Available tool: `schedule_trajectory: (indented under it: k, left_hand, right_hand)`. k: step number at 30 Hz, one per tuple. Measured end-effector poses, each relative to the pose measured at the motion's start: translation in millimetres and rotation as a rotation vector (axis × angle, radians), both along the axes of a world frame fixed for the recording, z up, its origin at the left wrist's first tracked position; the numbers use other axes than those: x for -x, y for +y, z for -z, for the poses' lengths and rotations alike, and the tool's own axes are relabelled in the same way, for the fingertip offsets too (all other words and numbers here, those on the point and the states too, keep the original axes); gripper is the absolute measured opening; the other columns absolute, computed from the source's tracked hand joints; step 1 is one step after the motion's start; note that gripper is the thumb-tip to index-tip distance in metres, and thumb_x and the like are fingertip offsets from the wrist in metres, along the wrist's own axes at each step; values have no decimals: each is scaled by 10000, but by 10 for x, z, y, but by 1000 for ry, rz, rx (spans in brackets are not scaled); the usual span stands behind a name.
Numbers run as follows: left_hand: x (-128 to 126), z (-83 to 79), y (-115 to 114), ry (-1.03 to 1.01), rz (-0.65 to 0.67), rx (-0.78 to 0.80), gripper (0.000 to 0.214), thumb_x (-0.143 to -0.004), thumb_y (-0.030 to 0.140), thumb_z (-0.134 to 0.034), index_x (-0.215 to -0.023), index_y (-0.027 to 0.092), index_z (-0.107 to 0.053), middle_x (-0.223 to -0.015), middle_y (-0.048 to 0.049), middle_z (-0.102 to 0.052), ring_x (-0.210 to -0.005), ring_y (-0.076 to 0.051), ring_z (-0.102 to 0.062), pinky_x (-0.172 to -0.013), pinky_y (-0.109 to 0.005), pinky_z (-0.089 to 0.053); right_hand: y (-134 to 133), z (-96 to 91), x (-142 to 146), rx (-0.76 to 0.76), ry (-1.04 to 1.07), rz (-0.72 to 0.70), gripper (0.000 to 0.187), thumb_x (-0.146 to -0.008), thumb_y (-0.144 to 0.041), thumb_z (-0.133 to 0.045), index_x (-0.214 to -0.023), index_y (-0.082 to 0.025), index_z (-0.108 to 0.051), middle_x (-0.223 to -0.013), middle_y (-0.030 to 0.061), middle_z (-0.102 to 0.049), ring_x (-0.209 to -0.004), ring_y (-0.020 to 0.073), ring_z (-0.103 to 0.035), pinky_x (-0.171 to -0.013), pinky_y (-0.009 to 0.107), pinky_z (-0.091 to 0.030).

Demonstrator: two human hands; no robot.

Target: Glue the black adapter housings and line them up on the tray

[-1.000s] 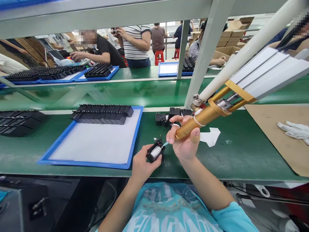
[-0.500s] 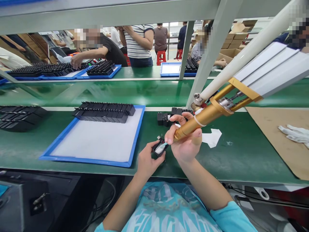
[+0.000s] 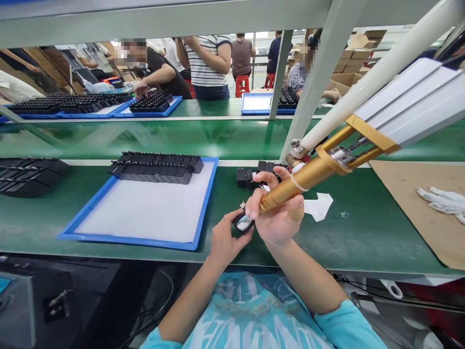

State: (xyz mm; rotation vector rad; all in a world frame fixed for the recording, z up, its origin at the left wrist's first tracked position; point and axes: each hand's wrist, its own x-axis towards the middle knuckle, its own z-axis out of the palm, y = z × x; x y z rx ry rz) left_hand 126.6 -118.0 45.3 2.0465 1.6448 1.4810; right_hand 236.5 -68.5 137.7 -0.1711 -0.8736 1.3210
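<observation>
My left hand (image 3: 225,240) is closed around a small black part (image 3: 242,224) with a white filling, held just above the green bench. My right hand (image 3: 279,215) grips the gold barrel of a dispensing gun (image 3: 308,177), whose white tube rises to the upper right. The gun's tip rests on the part's white area. A blue-rimmed tray (image 3: 92,223) lies to the left, with two rows of black parts (image 3: 156,167) along its far edge. Several loose black parts (image 3: 250,177) sit just beyond my hands.
A grey post (image 3: 308,92) rises behind the gun. Brown cardboard (image 3: 421,203) with white gloves (image 3: 441,198) lies at right, a white scrap (image 3: 319,206) near my right hand. More black parts (image 3: 25,174) sit far left. Other people work at the far bench (image 3: 203,109) with blue trays.
My left hand has lifted the black part slightly up and right, turning it. The gun's tip has gone from the part's edge onto its white area.
</observation>
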Motion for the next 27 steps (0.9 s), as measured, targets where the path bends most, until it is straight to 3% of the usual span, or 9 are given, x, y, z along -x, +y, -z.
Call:
schedule_trajectory:
  k: [8, 14, 17, 22, 24, 27]
  left_hand:
    - [394, 240, -53, 230, -37, 283, 305, -856, 335, -618, -1116, 197, -538, -974, -65, -697, -861, -230, -681, -763, -365, -550]
    - [513, 188, -57, 33, 39, 493, 468, -859, 384, -628, -1271, 227, -473, -1292, -104, -599, -1169, -246, -597, -976, -418, -493]
    - [505, 107, 49, 15, 40, 492, 450, -862, 396, -622, -1267, 235, -510, -1314, -102, -593, -1198, -252, -579, -1004, -444, -476]
    - [540, 70, 154, 141, 78, 324, 425, -883, 313, -585, -1299, 249, -523, -1413, -95, -521, -1311, -251, -478, -1086, -477, -405]
    - [553, 92, 155, 128, 102, 338, 427, -892, 282, -556, -1315, 245, -512, -1369, -87, -563, -1270, -230, -521, -1064, -438, -436]
    - [548, 141, 148, 73, 158, 397, 287, -895, 225, -500, -1169, 221, -584, -1234, -69, -654, -1090, -194, -636, -947, -361, -516]
  right_hand:
    - [79, 63, -88, 24, 10, 65, 441, -835, -623, -480, -1113, -284, -533, -995, 5, -630, -410, 69, -543, -388, 265, -462]
    - [119, 88, -173, 45, -13, 112, 408, -842, -595, -477, -1101, -289, -551, -989, -1, -631, -403, 68, -535, -368, 255, -426]
    - [121, 97, -210, 45, -27, 121, 397, -842, -583, -486, -1099, -288, -548, -988, 0, -629, -407, 69, -532, -375, 262, -440]
    - [143, 124, -274, 55, -54, 136, 407, -829, -580, -514, -1113, -289, -524, -980, 1, -634, -406, 70, -535, -387, 270, -473]
    - [161, 140, -296, 48, -51, 131, 404, -832, -571, -519, -1120, -287, -523, -977, 2, -634, -409, 71, -540, -394, 270, -480]
    - [188, 161, -326, 39, -38, 121, 394, -841, -553, -522, -1124, -280, -532, -977, 4, -633, -419, 72, -548, -403, 268, -484]
